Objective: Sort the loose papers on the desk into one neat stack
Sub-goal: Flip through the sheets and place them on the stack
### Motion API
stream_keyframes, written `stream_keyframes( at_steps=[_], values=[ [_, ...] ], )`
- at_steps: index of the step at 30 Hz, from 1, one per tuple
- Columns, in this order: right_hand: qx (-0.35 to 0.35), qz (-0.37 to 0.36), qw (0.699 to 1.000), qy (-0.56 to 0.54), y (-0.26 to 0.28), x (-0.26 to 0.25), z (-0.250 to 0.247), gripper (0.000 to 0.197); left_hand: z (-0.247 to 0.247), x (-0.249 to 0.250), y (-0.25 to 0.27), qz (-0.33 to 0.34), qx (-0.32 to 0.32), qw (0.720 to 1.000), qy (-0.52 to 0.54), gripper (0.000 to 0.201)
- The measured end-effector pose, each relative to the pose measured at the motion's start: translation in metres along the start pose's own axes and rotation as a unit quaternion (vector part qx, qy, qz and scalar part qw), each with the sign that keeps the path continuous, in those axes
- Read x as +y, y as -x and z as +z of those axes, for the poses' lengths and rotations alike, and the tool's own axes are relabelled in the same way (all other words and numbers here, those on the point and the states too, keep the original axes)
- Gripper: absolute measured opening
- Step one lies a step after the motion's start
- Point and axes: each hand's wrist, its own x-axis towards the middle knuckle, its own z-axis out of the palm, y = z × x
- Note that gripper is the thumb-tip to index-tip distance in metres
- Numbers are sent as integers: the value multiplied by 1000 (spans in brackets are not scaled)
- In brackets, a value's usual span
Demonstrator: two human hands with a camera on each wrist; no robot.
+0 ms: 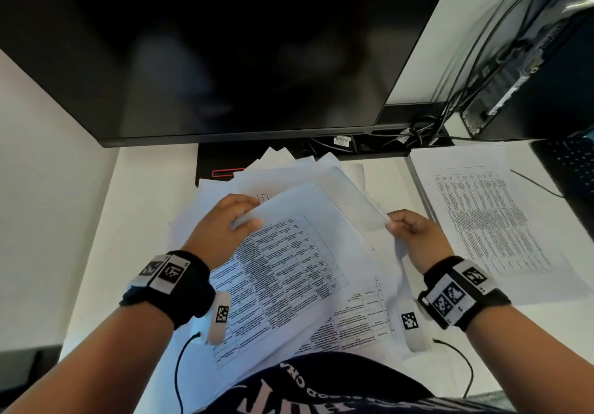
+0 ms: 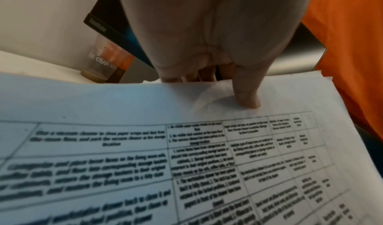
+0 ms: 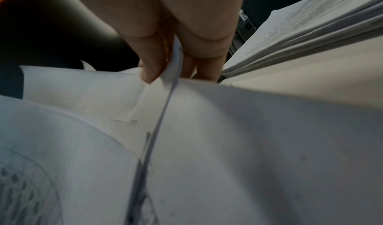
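The monitor [image 1: 225, 60] hangs low over the back of the counter [image 1: 135, 220], its stand base [image 1: 218, 166] behind the loose papers [image 1: 289, 253]. Cables [image 1: 418, 134] and a computer tower [image 1: 530, 76] crowd the back right — a neat stack [image 1: 501, 217] fills the right side. Bare counter lies left of the papers.

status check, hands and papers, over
Left hand grips printed sheet; right hand pinches its far edge. Loose papers fanned underneath. Neat stack at right, path clear.

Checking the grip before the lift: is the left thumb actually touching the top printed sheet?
Touching. The left wrist view shows the left hand with its thumb pressed flat on the top printed sheet, the paper crinkling around it.
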Motion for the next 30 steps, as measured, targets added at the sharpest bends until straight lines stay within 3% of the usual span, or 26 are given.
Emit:
stream_keyframes(
  at_steps=[5,7,10,13,15,18,22,25,30],
  values=[
    [-4,6,999,-33,1,-1,6,19,15,7,0,-23,-40,999,-7,9],
    [5,38,998,-40,3,-6,9,15,16,7,1,-29,-11,1000,-3,6],
    [10,110,993,29,5,-4,9,28,8,5,3,-44,50,997,30,11],
    [-45,114,989,81,9,4,10,19,-4,-1,6,-60,114,988,82,11],
    [-88,111,977,161,13,6,11,37,-11,-7,10,-81,160,974,137,26],
    [-72,149,972,166,17,9,15,73,-18,-18,14,-103,208,950,209,50],
    [-32,159,965,205,20,15,14,91,-23,-24,17,-123,262,933,215,33],
    [-3,96,975,198,26,14,13,78,-23,-21,22,-122,280,924,231,22],
    [6,55,987,149,22,6,7,17,-21,-9,33,-102,207,938,258,15]
  ],
)
